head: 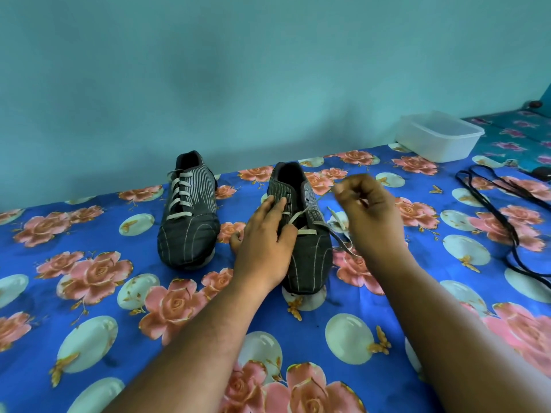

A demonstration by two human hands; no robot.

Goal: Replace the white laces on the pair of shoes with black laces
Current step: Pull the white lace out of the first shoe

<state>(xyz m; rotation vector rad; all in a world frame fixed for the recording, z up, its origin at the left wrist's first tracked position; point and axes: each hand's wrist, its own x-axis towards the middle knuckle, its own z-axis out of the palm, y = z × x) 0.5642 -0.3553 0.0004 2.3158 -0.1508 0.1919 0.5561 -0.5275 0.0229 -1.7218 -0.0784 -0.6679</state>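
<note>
Dark striped fabric of the nearer shoe [301, 231] is partly covered by the left hand [264, 248], whose straight fingers press on its tongue and eyelet row, so the lower lacing there is hard to read. The right hand [368, 210] is curled, pinching a strand of the white lace [310, 210] that runs up from the eyelets; its fingertips blur, and the lace's loose end trails behind the wrist (only a short frayed stretch shows). Most upper eyelets of this shoe appear unlaced. To its left, closer to the far edge of the bedsheet [89, 263], stands the other shoe [190, 210], its white lacing [182, 193] fully threaded. Black laces [504, 213] lie in loops near the right edge of the floral sheet, cut off by the frame. Beyond them, at the far right corner against the teal wall [238, 70], sits a white plastic tub [438, 138]; a small dark object beside the laces is too blurred to identify.
</note>
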